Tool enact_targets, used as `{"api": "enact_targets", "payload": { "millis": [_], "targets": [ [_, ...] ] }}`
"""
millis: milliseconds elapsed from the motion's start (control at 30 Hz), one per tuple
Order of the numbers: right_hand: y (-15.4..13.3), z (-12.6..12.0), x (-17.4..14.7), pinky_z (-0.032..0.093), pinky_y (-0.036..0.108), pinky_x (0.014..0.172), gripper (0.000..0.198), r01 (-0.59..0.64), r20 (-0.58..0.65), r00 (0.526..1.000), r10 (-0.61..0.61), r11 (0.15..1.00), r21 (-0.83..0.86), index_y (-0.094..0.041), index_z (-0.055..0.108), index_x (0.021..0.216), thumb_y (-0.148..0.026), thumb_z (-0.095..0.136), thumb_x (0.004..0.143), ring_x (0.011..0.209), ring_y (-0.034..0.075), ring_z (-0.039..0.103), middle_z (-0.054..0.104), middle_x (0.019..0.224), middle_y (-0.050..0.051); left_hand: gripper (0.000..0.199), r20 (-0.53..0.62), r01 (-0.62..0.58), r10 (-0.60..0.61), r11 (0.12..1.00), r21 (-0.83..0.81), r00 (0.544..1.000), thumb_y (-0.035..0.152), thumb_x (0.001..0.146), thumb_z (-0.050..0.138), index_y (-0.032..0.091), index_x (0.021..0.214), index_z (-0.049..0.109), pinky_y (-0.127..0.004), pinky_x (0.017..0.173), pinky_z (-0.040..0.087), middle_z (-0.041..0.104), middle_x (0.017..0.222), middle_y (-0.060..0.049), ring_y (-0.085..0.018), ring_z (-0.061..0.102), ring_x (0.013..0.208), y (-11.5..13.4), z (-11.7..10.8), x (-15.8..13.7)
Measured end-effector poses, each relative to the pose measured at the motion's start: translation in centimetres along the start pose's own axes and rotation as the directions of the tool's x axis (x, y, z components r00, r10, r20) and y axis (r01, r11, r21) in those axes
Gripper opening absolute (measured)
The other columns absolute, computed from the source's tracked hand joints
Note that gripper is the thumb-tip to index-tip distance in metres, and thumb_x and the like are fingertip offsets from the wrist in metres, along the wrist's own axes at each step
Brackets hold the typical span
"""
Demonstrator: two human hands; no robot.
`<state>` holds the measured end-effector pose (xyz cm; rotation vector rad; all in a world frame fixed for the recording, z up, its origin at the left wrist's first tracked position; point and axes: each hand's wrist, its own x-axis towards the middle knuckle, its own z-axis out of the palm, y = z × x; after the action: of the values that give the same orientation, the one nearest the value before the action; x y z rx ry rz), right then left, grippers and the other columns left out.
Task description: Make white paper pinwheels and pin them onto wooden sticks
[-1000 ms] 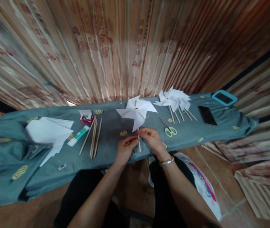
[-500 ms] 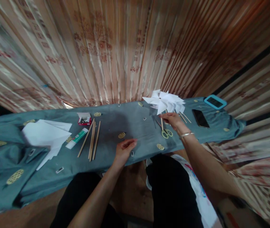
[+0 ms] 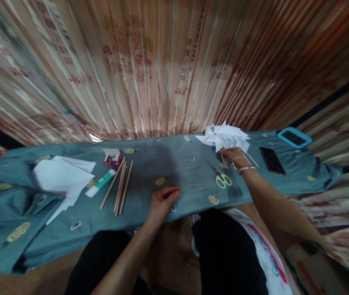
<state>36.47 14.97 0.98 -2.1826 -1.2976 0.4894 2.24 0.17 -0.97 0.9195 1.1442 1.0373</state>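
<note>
White paper pinwheels (image 3: 223,136) on wooden sticks lie overlapped at the back right of the table. My right hand (image 3: 234,156) is closed around the stick of the front pinwheel (image 3: 215,134), low over the cloth and beside the other sticks. My left hand (image 3: 164,200) rests near the table's front edge, thumb and fingers drawn together, with nothing visible in them. Scissors (image 3: 222,179) with pale green handles lie in front of the pinwheels, nearest to my right hand.
On the left are white paper sheets (image 3: 65,174), a green and white glue tube (image 3: 101,183), several loose wooden sticks (image 3: 121,186) and a small red box (image 3: 112,157) of metal pins. A phone (image 3: 272,160) and a blue-framed device (image 3: 294,137) lie right. Curtains (image 3: 150,73) hang behind the table.
My right hand has moved right and lowered the pinwheel onto the others, away from the scissors, which now show fully. The left hand stays nearly in place. The view has shifted slightly.
</note>
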Motion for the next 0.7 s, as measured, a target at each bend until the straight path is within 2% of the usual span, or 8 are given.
{"api": "enact_targets", "payload": {
  "millis": [33, 100, 300, 467, 567, 600, 633, 700],
  "targets": [
    [-0.1, 0.0, 0.0, 0.051, 0.027, 0.064, 0.019, -0.022, -0.011, 1.0, 0.022, 0.999, -0.03, -0.012, 0.075, 0.075, -0.03, 0.075, 0.076, 0.072, 0.021, 0.069, 0.073, 0.068, 0.007, 0.027, 0.0, 0.0, 0.0, 1.0, 0.006, 1.0, 0.041, 0.059, 0.08, 0.021, 0.076, 0.08, -0.03, 0.078, 0.047, 0.074, 0.079, -0.005, -0.02, 0.064, 0.079, 0.0, 0.0, 0.0],
    [-0.3, 0.0, 0.0, 0.05, 0.028, 0.062, 0.016, -0.059, -0.041, 0.998, 0.056, 0.994, -0.091, -0.015, 0.074, 0.07, -0.031, 0.075, 0.072, 0.069, 0.021, 0.069, 0.072, 0.062, 0.006, 0.026, -0.001, -0.001, 0.001, 1.0, 0.01, 1.0, 0.041, 0.059, 0.08, 0.021, 0.076, 0.08, -0.03, 0.077, 0.047, 0.073, 0.078, -0.005, -0.019, 0.063, 0.078, 0.2, 0.1, -0.1],
    [-1.7, -0.5, -1.2, 0.052, 0.035, 0.073, 0.02, -0.056, -0.101, 0.994, 0.036, 0.978, -0.201, -0.015, 0.076, 0.072, -0.035, 0.076, 0.068, 0.084, 0.03, 0.071, 0.075, 0.077, 0.015, 0.021, -0.024, -0.022, 0.021, 0.999, -0.033, 0.999, 0.037, 0.058, 0.08, 0.021, 0.071, 0.08, -0.029, 0.075, 0.048, 0.075, 0.076, -0.005, -0.02, 0.064, 0.077, 0.7, 0.2, -0.4],
    [-2.8, -1.7, -3.5, 0.051, 0.04, 0.083, 0.016, 0.004, -0.13, 0.991, -0.032, 0.978, -0.207, -0.015, 0.076, 0.077, -0.029, 0.068, 0.074, 0.094, 0.033, 0.071, 0.076, 0.086, 0.016, 0.018, -0.039, -0.045, 0.042, 0.997, -0.066, 0.998, 0.034, 0.058, 0.081, 0.021, 0.07, 0.08, -0.031, 0.077, 0.05, 0.076, 0.077, -0.005, -0.021, 0.066, 0.079, 0.9, 0.1, -0.7],
    [-3.6, -1.0, -5.6, 0.049, 0.038, 0.086, 0.019, 0.126, -0.096, 0.986, -0.135, 0.988, -0.093, -0.017, 0.076, 0.085, -0.027, 0.062, 0.077, 0.095, 0.029, 0.07, 0.077, 0.094, 0.013, 0.015, -0.041, -0.057, 0.054, 0.995, -0.076, 0.998, 0.032, 0.061, 0.079, 0.021, 0.07, 0.079, -0.03, 0.076, 0.05, 0.075, 0.075, -0.005, -0.02, 0.066, 0.076, 1.0, -0.2, -1.0],
    [-4.1, -0.3, -6.4, 0.049, 0.038, 0.084, 0.019, 0.192, -0.075, 0.979, -0.188, 0.98, 0.051, -0.015, 0.075, 0.085, -0.026, 0.062, 0.076, 0.091, 0.028, 0.07, 0.077, 0.093, 0.014, 0.014, -0.044, -0.06, 0.057, 0.995, -0.077, 0.997, 0.032, 0.062, 0.079, 0.02, 0.071, 0.079, -0.031, 0.076, 0.05, 0.076, 0.076, -0.005, -0.02, 0.066, 0.077, 1.0, -0.3, -1.1],
    [-4.6, 0.7, -7.4, 0.05, 0.036, 0.081, 0.02, 0.231, -0.032, 0.973, -0.229, 0.965, 0.127, -0.015, 0.074, 0.085, -0.026, 0.061, 0.076, 0.086, 0.025, 0.069, 0.077, 0.092, 0.013, 0.013, -0.049, -0.063, 0.06, 0.995, -0.078, 0.997, 0.031, 0.063, 0.078, 0.02, 0.071, 0.079, -0.031, 0.076, 0.05, 0.076, 0.076, -0.005, -0.02, 0.066, 0.077, 1.0, -0.5, -1.2],
    [-5.8, 3.2, -9.5, 0.05, 0.032, 0.072, 0.02, 0.276, 0.062, 0.954, -0.294, 0.938, 0.21, -0.015, 0.073, 0.082, -0.029, 0.061, 0.075, 0.074, 0.021, 0.068, 0.076, 0.083, 0.01, 0.013, -0.06, -0.071, 0.066, 0.994, -0.08, 0.996, 0.031, 0.064, 0.077, 0.02, 0.071, 0.079, -0.031, 0.077, 0.051, 0.076, 0.076, -0.005, -0.02, 0.066, 0.076, 1.1, -0.9, -1.5]
  ]
}}
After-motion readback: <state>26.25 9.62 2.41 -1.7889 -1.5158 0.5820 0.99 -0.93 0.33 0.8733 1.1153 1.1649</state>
